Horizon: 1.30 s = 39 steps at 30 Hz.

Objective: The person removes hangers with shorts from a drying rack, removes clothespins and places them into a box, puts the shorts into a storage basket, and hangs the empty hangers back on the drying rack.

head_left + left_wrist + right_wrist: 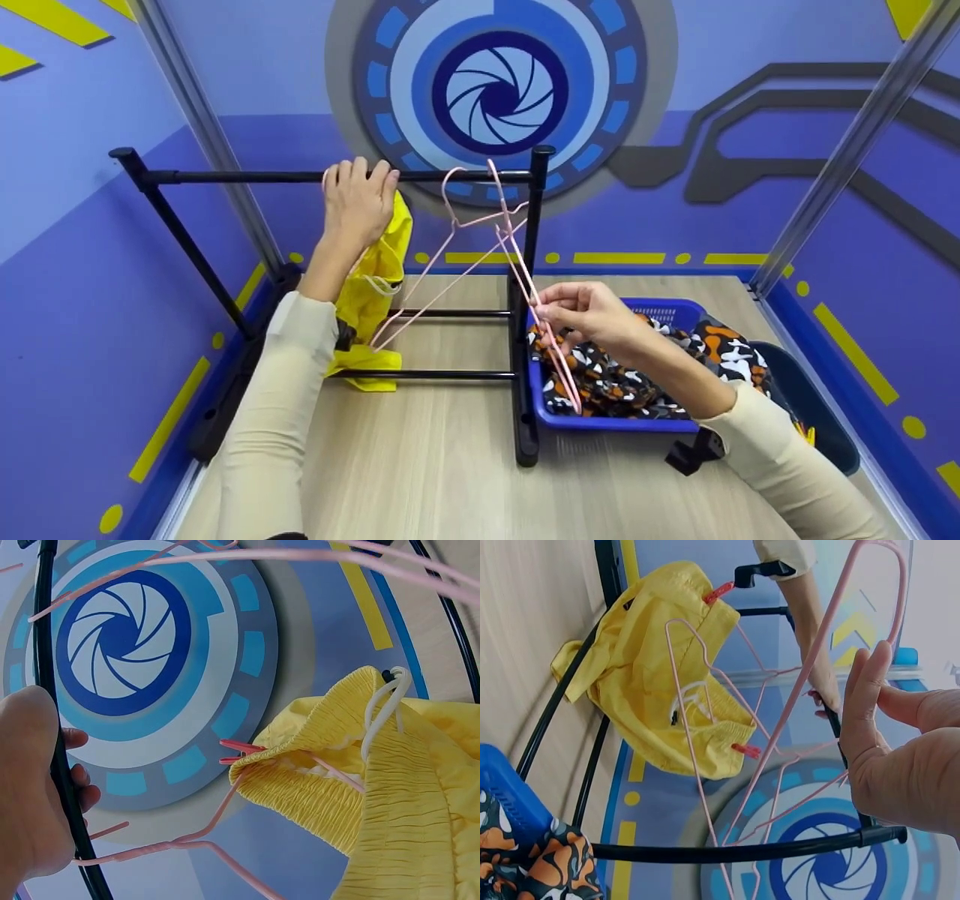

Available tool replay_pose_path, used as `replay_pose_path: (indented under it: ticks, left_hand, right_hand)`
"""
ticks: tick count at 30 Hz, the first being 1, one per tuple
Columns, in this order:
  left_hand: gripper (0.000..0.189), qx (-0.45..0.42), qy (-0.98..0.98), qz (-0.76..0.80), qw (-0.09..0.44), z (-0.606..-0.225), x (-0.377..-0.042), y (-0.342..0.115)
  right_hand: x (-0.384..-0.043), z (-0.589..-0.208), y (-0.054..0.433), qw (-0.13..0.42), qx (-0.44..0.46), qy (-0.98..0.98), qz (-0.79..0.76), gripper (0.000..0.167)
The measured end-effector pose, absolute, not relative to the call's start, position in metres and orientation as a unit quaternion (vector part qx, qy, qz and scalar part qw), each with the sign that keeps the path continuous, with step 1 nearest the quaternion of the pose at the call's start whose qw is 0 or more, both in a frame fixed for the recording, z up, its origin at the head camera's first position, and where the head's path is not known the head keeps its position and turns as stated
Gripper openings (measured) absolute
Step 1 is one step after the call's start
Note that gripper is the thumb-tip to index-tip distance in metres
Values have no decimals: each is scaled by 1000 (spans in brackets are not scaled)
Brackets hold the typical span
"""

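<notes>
Slim pink hanger (562, 367) in right hand (600, 319) — yellow garment (641, 682) hanging, red-clipped, left hand (358, 201) gripping black rail (247, 177)

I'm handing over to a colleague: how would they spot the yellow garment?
Find the black rack, then the left hand gripping its top bar. Just below that hand hangs the yellow garment. Its plain cloth and white drawstring set it apart from the patterned clothing in the blue basket.

Yellow cloth (390, 244): your left arm (328, 266) is hiding part in the head view.
Dark tub (817, 412): your right sleeve (780, 442) is covering some.
Blue basket (508, 799): the right wrist view is cutting off its side.
Pink hanger (300, 554): it is looking blurry and running out of your left wrist view.
</notes>
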<state>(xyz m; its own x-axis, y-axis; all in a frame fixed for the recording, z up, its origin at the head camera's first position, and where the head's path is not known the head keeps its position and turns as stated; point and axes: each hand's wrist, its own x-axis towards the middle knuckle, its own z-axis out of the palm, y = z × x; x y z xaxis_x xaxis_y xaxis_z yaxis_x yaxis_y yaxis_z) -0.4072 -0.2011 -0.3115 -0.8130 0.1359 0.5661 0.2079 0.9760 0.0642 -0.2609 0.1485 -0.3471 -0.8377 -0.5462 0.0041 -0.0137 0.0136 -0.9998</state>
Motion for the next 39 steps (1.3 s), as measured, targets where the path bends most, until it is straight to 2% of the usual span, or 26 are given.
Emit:
replay_pose_path:
  ticks: [7, 15, 23, 27, 35, 39]
  left_hand:
    - [46, -101, -941, -67, 315, -313, -407, -200]
    - [46, -101, -941, -70, 315, -313, -406, -201]
    - [47, -97, -944, -70, 307, -312, -406, -199]
    - [48, -93, -946, -67, 302, -312, -407, -200]
    - [45, -101, -941, -67, 316, -313, -406, -198]
    - [46, -99, -940, -69, 320, -314, -406, -199]
  right_hand:
    - [-247, -340, 150, 210, -209, 672, -679, 12]
    - [-236, -333, 156, 208, -225, 661, -685, 10]
    - [-244, -334, 146, 199, -205, 660, -695, 9]
    - [-259, -338, 134, 174, -204, 677, -685, 12]
    - [-292, -361, 104, 84, -212, 750, -621, 21]
    - [-308, -375, 91, 62, -209, 754, -620, 19]
